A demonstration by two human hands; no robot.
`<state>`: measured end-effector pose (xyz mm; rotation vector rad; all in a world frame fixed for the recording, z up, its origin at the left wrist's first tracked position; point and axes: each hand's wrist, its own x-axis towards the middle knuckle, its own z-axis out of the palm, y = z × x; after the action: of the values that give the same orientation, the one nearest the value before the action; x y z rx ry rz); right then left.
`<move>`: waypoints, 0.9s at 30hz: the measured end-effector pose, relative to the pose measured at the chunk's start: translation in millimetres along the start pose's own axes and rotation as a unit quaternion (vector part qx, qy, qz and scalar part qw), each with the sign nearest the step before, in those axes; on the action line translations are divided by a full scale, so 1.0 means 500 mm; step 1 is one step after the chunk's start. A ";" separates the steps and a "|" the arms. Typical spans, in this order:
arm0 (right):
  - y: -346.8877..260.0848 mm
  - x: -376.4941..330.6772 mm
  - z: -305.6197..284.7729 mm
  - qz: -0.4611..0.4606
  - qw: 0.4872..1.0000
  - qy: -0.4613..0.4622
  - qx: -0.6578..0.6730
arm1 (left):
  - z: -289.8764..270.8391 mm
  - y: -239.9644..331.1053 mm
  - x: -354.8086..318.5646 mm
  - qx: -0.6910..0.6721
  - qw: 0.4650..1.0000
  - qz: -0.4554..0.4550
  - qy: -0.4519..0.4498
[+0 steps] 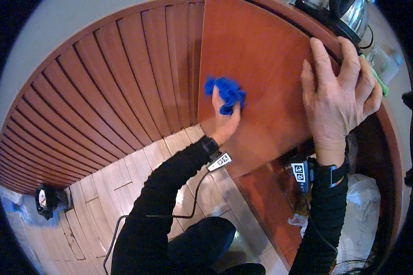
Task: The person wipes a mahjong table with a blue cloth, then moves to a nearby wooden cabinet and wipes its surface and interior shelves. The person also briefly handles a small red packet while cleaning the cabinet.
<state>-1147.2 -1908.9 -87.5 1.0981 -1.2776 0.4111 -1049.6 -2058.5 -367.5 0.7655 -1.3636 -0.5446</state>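
My left hand [225,126] is closed around a crumpled blue cloth [229,94] and presses it to a smooth reddish-brown wooden panel [261,64]. The cloth is slightly smeared by motion. Up and to the right, my right hand [337,94] lies back-up with its fingers apart, over the wooden edge beside the panel. A strip of green cloth [380,80] shows from behind its outer fingers; how much of it lies under the hand is hidden. Each wrist wears a black band with a small tagged device.
Left of the panel curves a slatted wooden front [124,78]. A shiny kettle [355,18] stands at the upper right. Below my right arm, an opening holds a white plastic bag [362,211]. A black bag [46,201] sits on the tiled floor [119,178]. A cable hangs by my left arm.
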 end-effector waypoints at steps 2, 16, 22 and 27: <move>-0.001 0.001 0.000 0.008 1.000 -0.011 -0.009 | 0.015 0.003 0.050 0.034 0.994 0.104 0.016; -0.003 0.000 -0.012 -0.001 1.000 0.000 -0.029 | 0.006 -0.096 -0.122 -0.061 0.962 -0.258 0.057; 0.007 -0.007 -0.001 -0.013 0.999 0.009 -0.040 | 0.052 0.191 -0.205 -0.006 0.984 0.162 -0.076; 0.037 -0.003 0.026 -0.059 0.998 0.022 0.009 | 0.097 0.178 -0.211 -0.034 0.993 0.109 -0.004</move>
<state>-1169.2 -1910.3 -82.5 1.1677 -1.1666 0.3569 -1120.5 -1930.4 -368.1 0.5514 -1.4071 -0.4205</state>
